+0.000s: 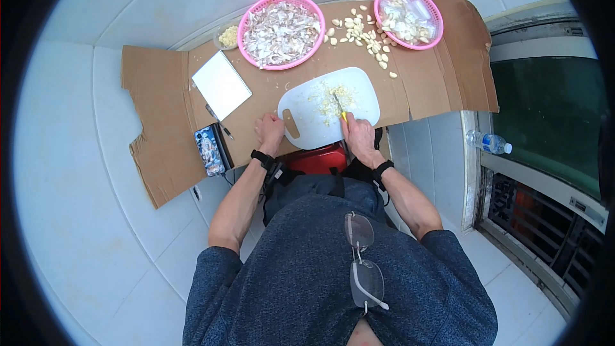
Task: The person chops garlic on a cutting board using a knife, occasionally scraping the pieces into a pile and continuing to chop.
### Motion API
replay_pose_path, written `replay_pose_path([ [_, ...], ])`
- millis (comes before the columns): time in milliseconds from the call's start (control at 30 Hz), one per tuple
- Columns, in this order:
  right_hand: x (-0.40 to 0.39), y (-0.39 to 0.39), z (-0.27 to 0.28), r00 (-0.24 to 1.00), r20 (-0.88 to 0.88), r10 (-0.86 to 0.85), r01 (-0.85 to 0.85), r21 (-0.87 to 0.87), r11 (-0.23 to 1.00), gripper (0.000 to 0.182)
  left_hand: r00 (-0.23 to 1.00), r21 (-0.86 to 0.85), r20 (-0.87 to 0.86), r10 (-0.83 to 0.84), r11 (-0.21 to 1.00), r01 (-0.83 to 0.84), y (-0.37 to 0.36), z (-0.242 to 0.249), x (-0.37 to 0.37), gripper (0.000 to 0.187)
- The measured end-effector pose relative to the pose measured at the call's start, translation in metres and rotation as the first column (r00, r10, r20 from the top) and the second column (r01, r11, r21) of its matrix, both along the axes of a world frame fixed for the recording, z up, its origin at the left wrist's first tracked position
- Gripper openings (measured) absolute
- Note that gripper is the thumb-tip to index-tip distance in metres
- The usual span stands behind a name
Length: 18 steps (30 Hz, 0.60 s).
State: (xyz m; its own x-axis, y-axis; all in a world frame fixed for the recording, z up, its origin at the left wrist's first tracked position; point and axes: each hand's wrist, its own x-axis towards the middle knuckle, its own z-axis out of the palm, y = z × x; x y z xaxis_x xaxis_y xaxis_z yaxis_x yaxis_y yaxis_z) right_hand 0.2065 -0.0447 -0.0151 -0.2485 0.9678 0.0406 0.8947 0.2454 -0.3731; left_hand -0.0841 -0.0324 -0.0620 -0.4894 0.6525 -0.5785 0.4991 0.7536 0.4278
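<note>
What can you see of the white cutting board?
The white cutting board looks like plastic, with rounded corners and an oblong handle slot at its near left end. It lies flat on the cardboard sheet, angled slightly. Chopped garlic is piled at its centre. The left hand rests at its left edge; the right hand holds a knife tip-down in the pile.

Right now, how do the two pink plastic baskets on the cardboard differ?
The left pink plastic basket is larger and heaped with papery garlic skins; the right pink plastic basket is smaller, holding whitish pieces and clear wrapping. Both are round, perforated and sit on the brown cardboard.
</note>
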Motion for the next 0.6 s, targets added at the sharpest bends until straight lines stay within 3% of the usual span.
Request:
replay_pose_path([
  [600, -0.0036, -0.0040, -0.0019, 0.999, 0.003, 0.046, -0.045, -0.056, 0.997, 0.023, 0.992, 0.051, -0.124, -0.004, 0.999, 0.011, -0.0011, 0.0069, 0.0077, 0.017],
])
